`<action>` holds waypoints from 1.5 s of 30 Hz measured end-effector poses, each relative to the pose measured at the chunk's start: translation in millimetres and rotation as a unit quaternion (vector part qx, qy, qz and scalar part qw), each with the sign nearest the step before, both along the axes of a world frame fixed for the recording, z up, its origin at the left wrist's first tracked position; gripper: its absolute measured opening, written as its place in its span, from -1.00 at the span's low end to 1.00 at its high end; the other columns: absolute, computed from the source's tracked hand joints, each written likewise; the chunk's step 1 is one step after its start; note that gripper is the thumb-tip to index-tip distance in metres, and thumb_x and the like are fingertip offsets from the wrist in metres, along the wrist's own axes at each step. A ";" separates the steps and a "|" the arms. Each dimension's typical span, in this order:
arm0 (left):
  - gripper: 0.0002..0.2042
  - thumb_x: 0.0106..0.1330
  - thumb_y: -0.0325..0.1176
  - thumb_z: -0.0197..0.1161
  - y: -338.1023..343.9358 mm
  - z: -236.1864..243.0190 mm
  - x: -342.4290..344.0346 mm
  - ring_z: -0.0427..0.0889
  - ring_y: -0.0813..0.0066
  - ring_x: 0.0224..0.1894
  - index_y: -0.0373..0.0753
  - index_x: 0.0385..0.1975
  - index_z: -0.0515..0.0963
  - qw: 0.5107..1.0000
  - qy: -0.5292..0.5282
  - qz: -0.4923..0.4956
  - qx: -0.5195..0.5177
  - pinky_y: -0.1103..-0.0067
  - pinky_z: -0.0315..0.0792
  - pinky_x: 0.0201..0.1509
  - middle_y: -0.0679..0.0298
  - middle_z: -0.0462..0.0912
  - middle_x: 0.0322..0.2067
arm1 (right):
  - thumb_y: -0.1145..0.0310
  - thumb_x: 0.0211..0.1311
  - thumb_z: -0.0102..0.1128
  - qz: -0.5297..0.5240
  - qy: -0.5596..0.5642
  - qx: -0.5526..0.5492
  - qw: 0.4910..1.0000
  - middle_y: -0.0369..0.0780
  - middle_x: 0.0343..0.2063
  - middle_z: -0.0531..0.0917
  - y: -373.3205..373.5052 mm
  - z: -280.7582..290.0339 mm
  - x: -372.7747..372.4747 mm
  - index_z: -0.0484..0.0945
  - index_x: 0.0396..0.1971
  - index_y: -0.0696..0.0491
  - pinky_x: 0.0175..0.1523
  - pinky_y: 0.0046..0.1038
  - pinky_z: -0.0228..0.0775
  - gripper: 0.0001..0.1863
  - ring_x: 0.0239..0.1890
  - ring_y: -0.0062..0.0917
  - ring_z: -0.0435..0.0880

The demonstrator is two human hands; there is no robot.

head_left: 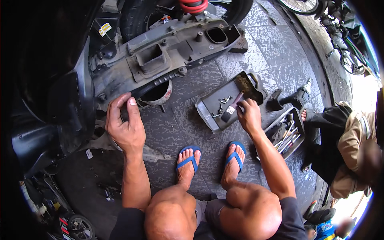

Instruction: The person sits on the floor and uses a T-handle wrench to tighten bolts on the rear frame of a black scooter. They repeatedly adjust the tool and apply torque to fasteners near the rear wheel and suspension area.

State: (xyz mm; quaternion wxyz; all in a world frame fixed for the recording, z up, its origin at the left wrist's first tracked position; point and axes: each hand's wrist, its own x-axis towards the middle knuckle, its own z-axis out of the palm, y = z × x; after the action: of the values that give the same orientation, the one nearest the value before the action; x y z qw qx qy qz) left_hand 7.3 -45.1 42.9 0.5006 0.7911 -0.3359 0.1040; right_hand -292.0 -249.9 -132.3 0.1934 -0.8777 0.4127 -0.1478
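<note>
Fingers (135, 111) of the left hand (127, 131) bent, thumb and forefinger tips close together, a narrow gap below them; cannot tell whether anything small is pinched there. Left hand raised beside the near left end of a long grey metal case (180, 52); contact with it unclear.

Right hand (252, 117) over the right side of a shallow grey tray (209, 105), palm down, fingers curled inward, only partly open. Brush (228, 115) lies in the tray just beside these fingertips, dark head toward the near edge, handle slanting away; cannot tell if the hand grips or merely covers part of it. Small bolts (222, 105) scattered in the tray left of the brush.

Tray sits on dark tiled floor (188, 130), ahead of two feet in blue flip-flops (187, 162). To its right, a toolbox (301, 124) with long-handled tools (286, 141) in it, and near that a dark tool with a silver tip (298, 96).

Round pan-like part (167, 96) with a pale rim shows beneath the case. Red spring (194, 6) above the case, black tyre (130, 24) behind. At far right, another person in a tan sleeve (352, 140), close to the toolbox.
</note>
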 end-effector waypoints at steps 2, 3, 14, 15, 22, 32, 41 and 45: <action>-0.90 0.32 -0.53 0.26 -1.3 3.9 2.8 0.68 0.26 -0.22 -0.38 -0.22 0.62 1.000 -0.015 0.005 0.012 0.45 0.52 -0.05 0.12 0.70 -0.26 | 0.40 0.09 0.33 0.029 0.060 0.004 0.998 -0.10 -0.23 0.63 -19.8 -25.5 37.1 0.70 -0.24 0.06 -0.01 -0.14 0.44 -0.80 -0.07 -0.13 0.58; -0.90 0.32 -0.54 0.26 -1.0 6.1 5.3 0.68 0.24 -0.21 -0.38 -0.23 0.62 0.999 -0.029 0.017 0.020 0.44 0.52 -0.04 0.12 0.70 -0.26 | 0.40 0.11 0.28 0.024 0.117 0.007 0.993 -0.10 -0.22 0.63 -24.4 -38.5 47.7 0.70 -0.25 0.05 0.01 -0.13 0.44 -0.81 -0.04 -0.14 0.58; -0.89 0.24 -0.59 0.32 -13.6 18.7 16.5 0.63 0.26 -0.31 -0.35 -0.26 0.62 0.998 -0.054 -0.034 -0.010 0.47 0.50 -0.19 0.14 0.66 -0.33 | 0.34 0.29 0.01 0.014 0.186 -0.065 0.980 -0.12 -0.22 0.63 -25.9 -86.9 64.2 0.68 -0.33 0.05 0.03 -0.13 0.44 -0.77 -0.03 -0.19 0.61; -0.88 0.24 -0.58 0.33 -17.5 19.7 17.9 0.64 0.27 -0.30 -0.35 -0.25 0.62 0.997 -0.071 -0.029 -0.009 0.48 0.49 -0.20 0.14 0.66 -0.32 | 0.34 0.30 0.01 0.006 0.184 -0.057 0.981 -0.12 -0.21 0.63 -27.1 -89.6 64.4 0.68 -0.32 0.05 0.04 -0.13 0.44 -0.77 -0.02 -0.19 0.60; -0.84 0.26 -0.56 0.33 -44.7 21.3 39.5 0.65 0.24 -0.22 -0.33 -0.17 0.61 0.998 -0.060 -0.010 0.013 0.46 0.54 -0.13 0.12 0.65 -0.25 | 0.34 0.36 -0.07 -0.028 0.193 0.027 0.981 -0.04 -0.14 0.66 -39.1 -120.6 63.2 0.67 -0.32 0.08 0.00 -0.11 0.50 -0.72 -0.04 -0.12 0.66; -0.79 0.19 -0.49 0.43 -77.6 16.8 62.9 0.71 0.10 -0.23 -0.38 -0.23 0.60 0.997 -0.039 0.020 0.060 0.35 0.58 -0.13 0.03 0.67 -0.27 | 0.26 0.06 0.37 0.006 0.034 0.392 0.919 -0.04 -0.42 0.76 -30.5 76.1 91.3 0.69 -0.34 0.27 -0.14 -0.36 0.57 -0.66 -0.34 -0.39 0.76; -0.81 0.14 -0.45 0.47 -86.3 12.4 62.0 0.63 0.00 -0.33 -0.36 -0.38 0.57 0.997 -0.033 0.046 0.048 0.26 0.50 -0.24 0.05 0.61 -0.40 | 0.38 0.18 0.31 0.216 -0.217 0.245 0.920 -0.19 -0.55 0.62 -24.9 261.3 233.2 0.58 -0.36 0.22 -0.26 -0.42 0.44 -0.80 -0.45 -0.60 0.53; -0.81 0.15 -0.42 0.46 -87.3 8.0 64.5 0.62 -0.01 -0.34 -0.35 -0.41 0.57 0.997 -0.053 0.045 0.037 0.24 0.48 -0.24 0.05 0.60 -0.42 | 0.34 0.18 0.23 0.247 -0.148 0.149 0.946 0.07 -0.33 0.72 -33.7 248.0 295.9 0.66 -0.27 0.21 -0.09 -0.18 0.53 -0.76 -0.21 -0.05 0.73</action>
State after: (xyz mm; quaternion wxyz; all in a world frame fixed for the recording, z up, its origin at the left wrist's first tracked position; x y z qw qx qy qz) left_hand 71.8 -132.4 50.8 0.4470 0.8168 -0.3297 0.1559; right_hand 3.9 -283.6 115.7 0.4115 -0.8816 0.1669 -0.1599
